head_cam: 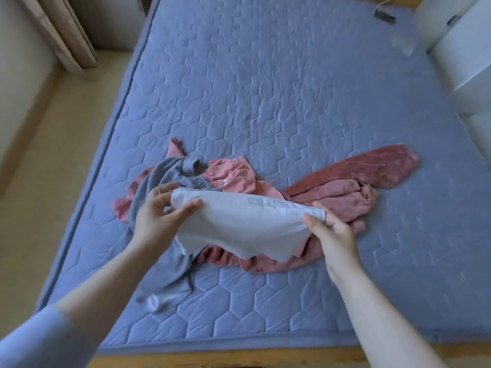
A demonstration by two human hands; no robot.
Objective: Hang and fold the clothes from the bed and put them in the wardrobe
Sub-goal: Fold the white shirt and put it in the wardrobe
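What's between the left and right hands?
In the head view, a white garment stretches between them: the left hand grips one end, the right hand pinches the other. A clothes pile lies underneath.

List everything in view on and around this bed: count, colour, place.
white garment: one, white with grey lettering, held above the pile
grey garment: one, grey, left of the pile, trailing toward the near edge
pink garment: at least one, light pink, middle of the pile
fleecy garment: one, dusty rose, right of the pile
mattress: one, blue-grey, quilted, under the clothes
curtain: one, beige, far left
white furniture: white, far right
small dark object: one, far right corner of the mattress; unidentifiable
sleeve: one, pale blue, left arm
left-hand grip: pinches the white garment's left end
right-hand grip: pinches its right end
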